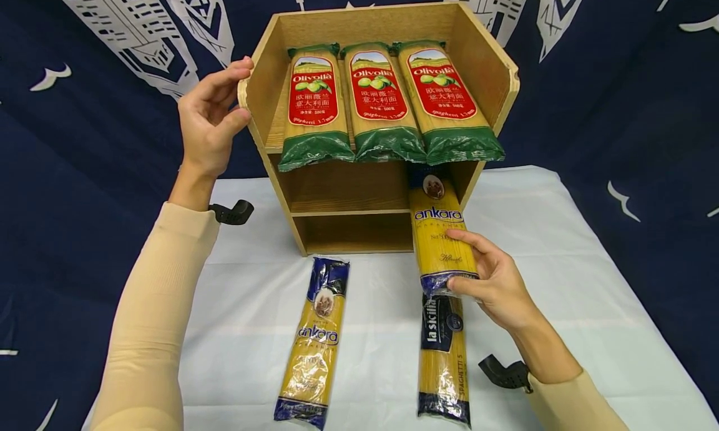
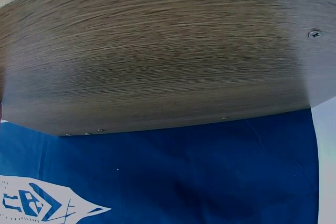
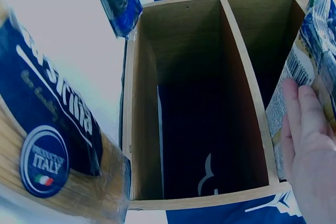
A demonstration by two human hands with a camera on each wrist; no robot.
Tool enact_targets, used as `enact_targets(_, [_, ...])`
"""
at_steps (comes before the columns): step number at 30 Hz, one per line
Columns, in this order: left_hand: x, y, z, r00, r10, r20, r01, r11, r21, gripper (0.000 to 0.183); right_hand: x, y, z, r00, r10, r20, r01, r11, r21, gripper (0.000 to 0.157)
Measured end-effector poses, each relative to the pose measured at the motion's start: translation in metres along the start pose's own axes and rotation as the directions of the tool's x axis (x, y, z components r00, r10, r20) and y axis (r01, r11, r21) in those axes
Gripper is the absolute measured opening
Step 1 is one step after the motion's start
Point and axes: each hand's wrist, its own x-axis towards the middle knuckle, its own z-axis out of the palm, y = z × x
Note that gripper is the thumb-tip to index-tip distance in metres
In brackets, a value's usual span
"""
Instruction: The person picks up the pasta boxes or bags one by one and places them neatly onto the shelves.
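My right hand holds the near end of a yellow and blue ankara spaghetti pack, thumb on top and fingers along its side. The pack's far end reaches into the middle level of a wooden shelf, at the right, under the top board. In the right wrist view, fingers lie against the pack's printed back. My left hand grips the front edge of the shelf's left side panel with thumb and fingertips. Three red-labelled Olivoila spaghetti packs lie side by side on the top level.
Another ankara pack lies on the white cloth before the shelf. To its right, a la sicilia spaghetti pack lies partly beneath the held pack in the head view. A dark blue patterned curtain hangs behind.
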Motion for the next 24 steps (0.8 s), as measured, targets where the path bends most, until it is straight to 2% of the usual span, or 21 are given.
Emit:
enact_targets(11, [0.000,0.000,-0.001,1.000,0.000,0.003,0.000,1.000,0.016,0.073,0.023,-0.001,-0.003,0.982,0.034,-0.188,-0.041,0.998,-0.038,0.059])
enact_targets(24, [0.000,-0.002,0.000,1.000,0.002,-0.001,-0.002,1.000,0.009,0.075,0.047,-0.002,-0.009,0.969,0.036,-0.245,-0.044,0.999,-0.028,0.045])
